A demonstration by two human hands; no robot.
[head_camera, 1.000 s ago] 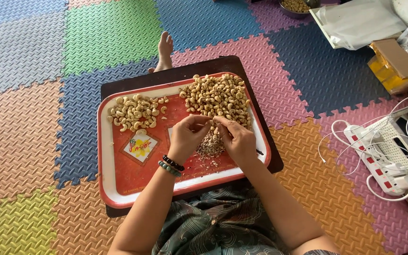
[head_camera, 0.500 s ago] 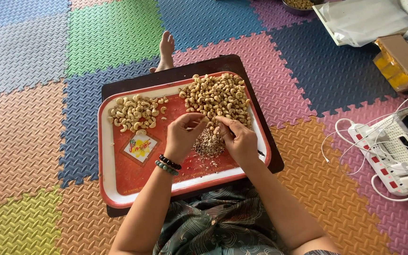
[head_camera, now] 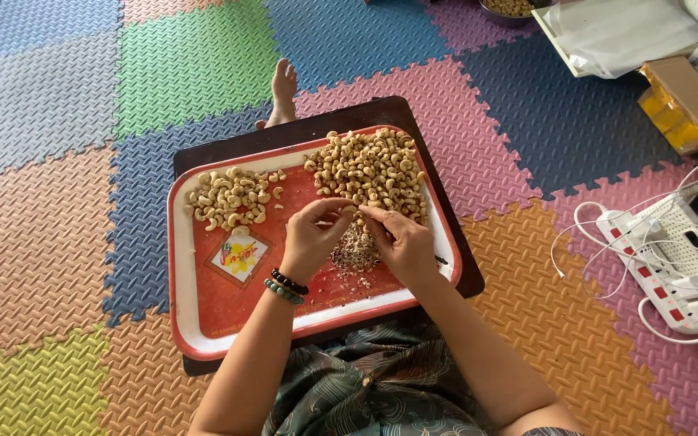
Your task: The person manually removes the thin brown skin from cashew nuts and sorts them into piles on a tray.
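Cashew nut sat pinched between the fingertips of the left hand and right hand above a heap of brown skins on the red tray. A smaller pale pile looked finished; the larger, darker pile seemingly awaited peeling, so well under half appeared done.

one tray, two nut piles, two bracelets

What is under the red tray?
Under the red tray lies a dark board, its edges showing at the far side and right. The board rests on colourful foam mats. The tray hides the board's middle.
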